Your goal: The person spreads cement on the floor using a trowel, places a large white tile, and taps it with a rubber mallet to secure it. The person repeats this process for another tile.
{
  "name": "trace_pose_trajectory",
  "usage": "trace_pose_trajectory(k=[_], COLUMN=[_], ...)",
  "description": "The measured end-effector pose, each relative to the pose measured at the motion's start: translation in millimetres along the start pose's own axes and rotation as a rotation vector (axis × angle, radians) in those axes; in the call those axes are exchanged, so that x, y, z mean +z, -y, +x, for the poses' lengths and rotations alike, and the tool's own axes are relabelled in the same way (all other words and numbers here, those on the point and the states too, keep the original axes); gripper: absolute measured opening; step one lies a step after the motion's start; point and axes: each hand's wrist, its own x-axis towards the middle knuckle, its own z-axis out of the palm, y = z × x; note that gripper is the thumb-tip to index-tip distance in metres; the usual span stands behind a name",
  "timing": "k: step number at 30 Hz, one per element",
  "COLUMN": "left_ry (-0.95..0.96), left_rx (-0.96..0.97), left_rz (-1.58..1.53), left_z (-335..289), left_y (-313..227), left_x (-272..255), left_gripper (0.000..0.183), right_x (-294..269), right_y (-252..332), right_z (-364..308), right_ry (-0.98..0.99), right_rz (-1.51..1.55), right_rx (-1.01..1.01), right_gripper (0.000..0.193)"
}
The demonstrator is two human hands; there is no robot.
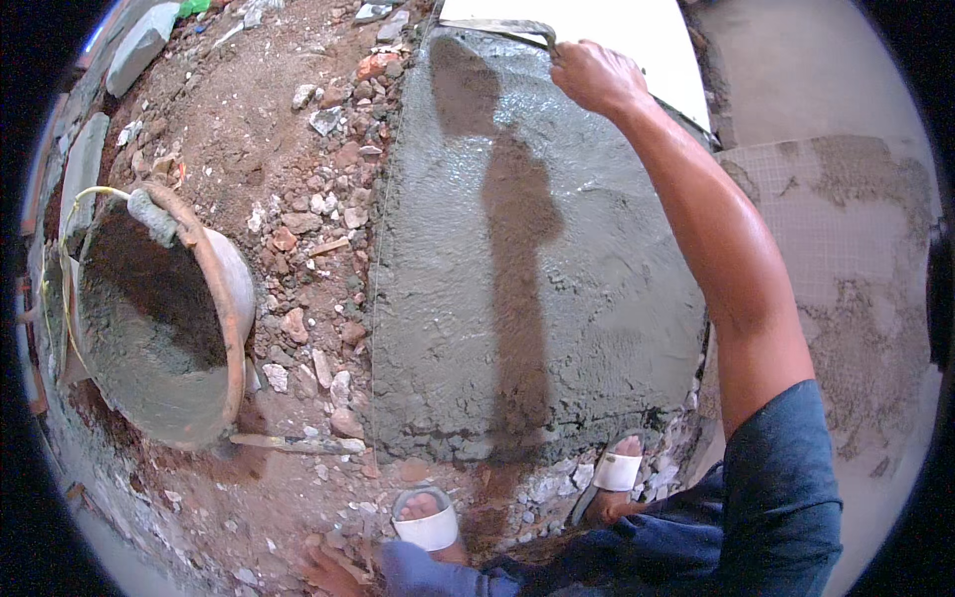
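Note:
At the far end of the wet grey mortar bed [438,269], my right hand [600,78] is closed round the handle of a trowel [497,27]. The trowel's thin blade lies along the seam between the mortar and a large white tile [637,35]. Low in the view, my left hand [333,571] hangs over the rubble beside my left foot. It is blurred, but its fingers look apart and nothing shows in them. My arm's and head's dark shadow falls across the mortar.
To the left, a tilted bucket [244,289] holds wet mortar, with a stick [298,444] by its rim. Broken stones [298,224] border the bed, along which a thin string runs. Mortar-smeared tiling [826,214] lies to the right. My sandalled feet [426,517] stand at the near edge.

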Motion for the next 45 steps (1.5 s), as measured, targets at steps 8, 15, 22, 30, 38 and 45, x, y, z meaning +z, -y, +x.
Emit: trace_pose_trajectory(k=[8, 15, 22, 30, 38, 45], left_ry=[0.168, 0.167, 0.167, 0.169, 0.187, 0.199], left_rx=[-0.069, 0.024, 0.095, 0.145, 0.174, 0.211], left_rz=[0.159, 0.177, 0.179, 0.162, 0.133, 0.103], left_z=[-72, -37, -7, 15, 27, 34], left_y=[35, 10, -14, -26, -30, -27], left_x=[-6, 9, 31, 45, 56, 63], left_gripper=[0.04, 0.04, 0.04, 0.039, 0.039, 0.039], right_x=[57, 78, 72, 58, 34, 28], right_y=[-101, -267, -343, -335, -283, -246], right_z=[9, -86, -145, -154, -213, -282], right_ry=[-0.015, 0.08, 0.134, 0.311, 0.29, 0.201], right_rz=[0.084, -0.048, -0.181, -0.22, -0.194, 0.04], right_rx=[-0.109, 0.067, 0.224, 0.425, 0.444, 0.537], right_gripper=[0.036, 0.035, 0.035, 0.033, 0.032, 0.033])
